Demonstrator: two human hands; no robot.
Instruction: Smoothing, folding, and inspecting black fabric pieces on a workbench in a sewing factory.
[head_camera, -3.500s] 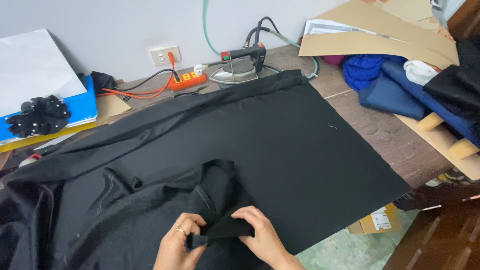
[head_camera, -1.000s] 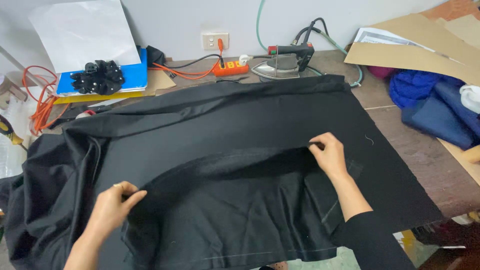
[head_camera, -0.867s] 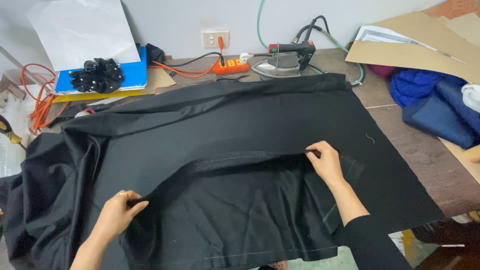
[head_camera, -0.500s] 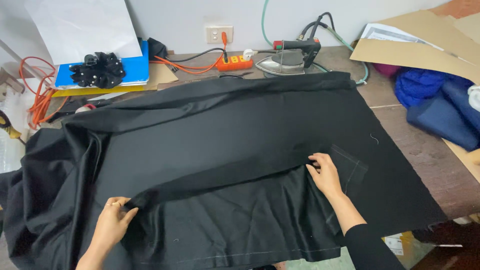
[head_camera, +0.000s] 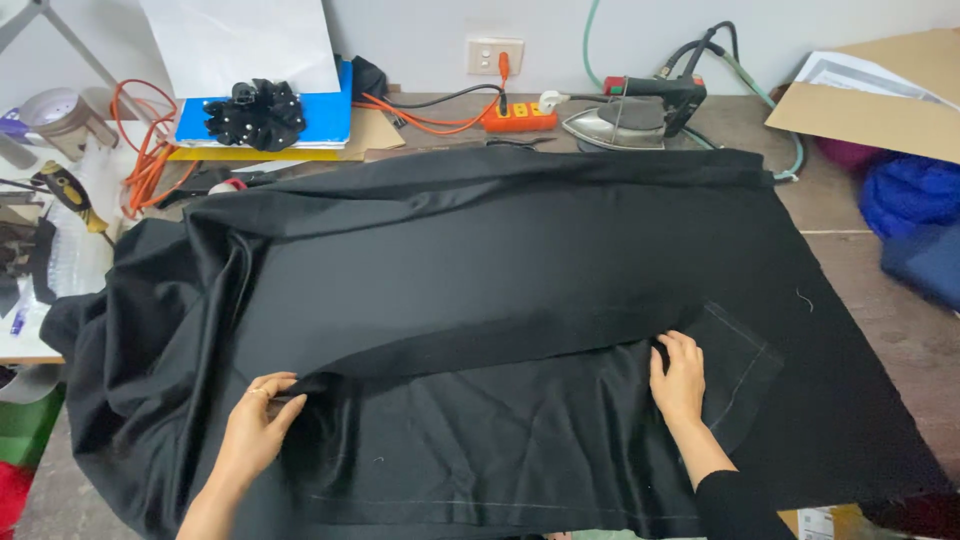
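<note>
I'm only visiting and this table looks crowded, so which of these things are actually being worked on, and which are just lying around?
Being worked on:
black fabric, spread over the table
left hand, gripping a fabric fold
right hand, flat on the fabric

Lying about:
iron
orange power strip
blue folder
cardboard
blue cloth

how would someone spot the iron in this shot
Start from the big black fabric covering the table, then look just past its far edge, right of centre. The iron sits there beside an orange power strip: the only silver, wedge-shaped thing, with a black handle.
</note>
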